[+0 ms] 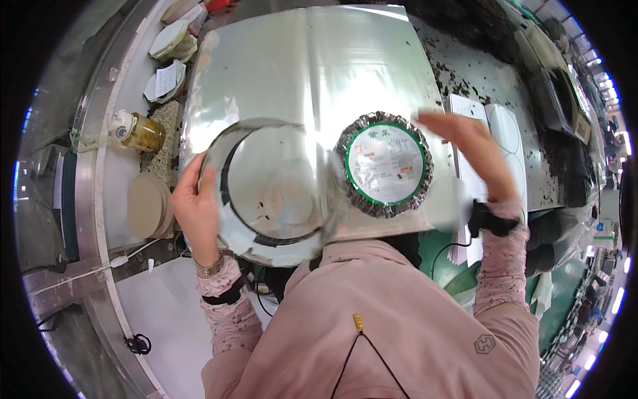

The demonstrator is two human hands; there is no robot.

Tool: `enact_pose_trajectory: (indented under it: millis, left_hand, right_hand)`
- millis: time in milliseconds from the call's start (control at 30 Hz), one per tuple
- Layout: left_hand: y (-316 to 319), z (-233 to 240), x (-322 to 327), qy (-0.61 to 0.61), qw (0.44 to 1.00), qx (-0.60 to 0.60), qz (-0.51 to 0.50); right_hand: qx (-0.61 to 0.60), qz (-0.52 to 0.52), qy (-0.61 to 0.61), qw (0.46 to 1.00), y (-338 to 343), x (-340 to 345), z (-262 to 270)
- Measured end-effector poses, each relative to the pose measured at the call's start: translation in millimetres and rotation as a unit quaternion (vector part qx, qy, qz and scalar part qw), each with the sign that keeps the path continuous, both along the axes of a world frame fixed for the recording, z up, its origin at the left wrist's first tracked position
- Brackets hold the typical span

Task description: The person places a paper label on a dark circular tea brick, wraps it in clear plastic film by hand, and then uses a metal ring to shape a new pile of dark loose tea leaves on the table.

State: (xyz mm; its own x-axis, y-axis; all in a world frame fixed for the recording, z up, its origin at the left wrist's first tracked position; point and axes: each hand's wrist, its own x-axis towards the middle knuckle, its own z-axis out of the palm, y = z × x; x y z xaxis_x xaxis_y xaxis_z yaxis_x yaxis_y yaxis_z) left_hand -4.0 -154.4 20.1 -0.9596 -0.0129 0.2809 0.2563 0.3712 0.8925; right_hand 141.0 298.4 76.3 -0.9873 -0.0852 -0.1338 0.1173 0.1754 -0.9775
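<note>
My left hand [195, 202] grips the left rim of a round, shiny, pan-like piece [271, 252], with the thumb near the inner side. Dark strips run along its inner circle, and motion blurs its edge. Right beside it lies a round film-wrapped package [386, 164] of dark, crinkled material, its green-ringed label bearing writing. Above and right of that package, my right hand [468, 139] is raised with straight fingers and nothing visible in it. Under both round things spreads a glossy plastic-covered board [259, 65].
Cardboard discs [147, 204] and a lidded jar of yellowish liquid [144, 132] stand at the left. Paper sheets with round white labels [501, 129] lie at the right. Dark crumbs [456, 80] litter the metal table. A white cable [119, 261] runs at lower left.
</note>
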Motion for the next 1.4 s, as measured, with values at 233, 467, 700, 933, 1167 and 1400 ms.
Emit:
enact_pose_trajectory:
  millis: [233, 467, 700, 933, 1167, 1400]
  left_hand:
    - [-43, -98, -6, -0.107, 0.991, -0.072, 0.034]
    - [23, -94, -48, -0.029, 0.996, 0.054, 0.072]
    - [164, 0, 1, -0.030, 0.948, 0.096, -0.303]
    - [223, -9, 48, -0.274, 0.862, 0.228, -0.360]
    - [243, -6, 90, -0.406, 0.755, 0.341, -0.386]
    - [225, -56, 70, -0.370, 0.762, 0.325, -0.420]
  right_hand:
    - [-0.182, -0.106, -0.200, 0.957, -56, -18, -81]
    - [-0.289, -0.110, -0.036, 0.950, 39, -240, -7]
    - [-0.345, -0.150, 0.066, 0.924, -49, -300, 25]
    - [0.114, -0.345, 0.410, 0.837, -74, -249, -12]
    - [0.582, 0.012, 0.559, 0.591, -67, -237, -48]
    - [-0.526, -0.170, 0.036, 0.832, -53, -248, -43]
